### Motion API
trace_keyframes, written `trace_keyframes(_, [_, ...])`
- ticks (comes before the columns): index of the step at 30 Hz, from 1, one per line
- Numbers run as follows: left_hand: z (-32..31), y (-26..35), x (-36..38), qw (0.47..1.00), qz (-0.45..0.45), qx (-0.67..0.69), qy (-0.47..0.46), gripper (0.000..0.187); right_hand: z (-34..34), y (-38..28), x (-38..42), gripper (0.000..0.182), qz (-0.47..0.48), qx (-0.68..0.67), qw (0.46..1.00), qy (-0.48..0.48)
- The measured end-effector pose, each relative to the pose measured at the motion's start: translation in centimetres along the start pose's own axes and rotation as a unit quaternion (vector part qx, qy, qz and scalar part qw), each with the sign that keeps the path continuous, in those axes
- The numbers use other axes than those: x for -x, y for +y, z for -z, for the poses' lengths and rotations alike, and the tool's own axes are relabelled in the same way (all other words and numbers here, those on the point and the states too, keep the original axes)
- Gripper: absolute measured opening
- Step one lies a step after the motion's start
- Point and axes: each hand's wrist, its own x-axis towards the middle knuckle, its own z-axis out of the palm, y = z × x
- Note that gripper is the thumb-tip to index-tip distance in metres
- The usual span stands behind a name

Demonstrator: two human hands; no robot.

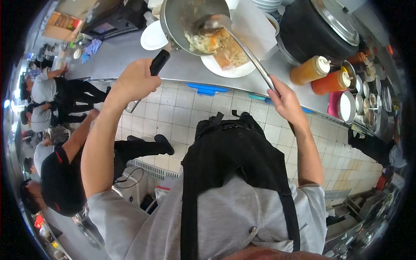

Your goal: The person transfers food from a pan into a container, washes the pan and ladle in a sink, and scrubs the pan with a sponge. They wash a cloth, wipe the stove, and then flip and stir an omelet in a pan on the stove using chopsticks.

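My left hand is closed round the black handle of a wok, which is tilted over a white plate. Noodles and vegetables lie at the wok's lower edge, and more food rests on the plate. In my right hand is the long metal handle of a ladle. The ladle's bowl is inside the wok, against the food, and partly hidden by steam or blur.
A smaller white plate lies left of the wok. Right of it stand a large black pot, a yellow bottle, an orange bottle and several small containers. Several people work at the left; another person stands at the far right.
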Motion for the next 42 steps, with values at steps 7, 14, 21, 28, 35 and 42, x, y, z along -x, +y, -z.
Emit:
trace_keyframes(7, [-1.3,0.7,-0.3,0.988,-0.057,-0.113,0.092,0.017,-0.7,-0.2,-1.9,0.047,-0.097,-0.036,0.995,0.007])
trace_keyframes(14, [-1.0,0.4,-1.3,0.988,-0.064,-0.123,0.063,0.022,0.8,1.7,0.7,0.046,-0.011,0.036,0.999,-0.004])
trace_keyframes(21, [-0.5,1.6,-1.5,0.990,-0.060,-0.109,0.061,0.018,1.2,2.5,2.6,0.049,-0.030,0.091,0.995,0.000])
trace_keyframes(28, [-1.1,1.3,-2.0,0.985,-0.060,-0.138,0.083,0.018,1.4,3.0,3.9,0.051,-0.034,0.108,0.993,0.025])
trace_keyframes(35, [-0.8,2.6,-1.1,0.984,-0.038,-0.155,0.074,0.014,1.6,2.2,3.7,0.051,-0.031,0.100,0.994,0.044])
trace_keyframes(42, [-0.8,3.0,-0.8,0.984,-0.030,-0.155,0.086,0.015,-1.1,0.9,1.1,0.050,0.019,0.054,0.998,0.022])
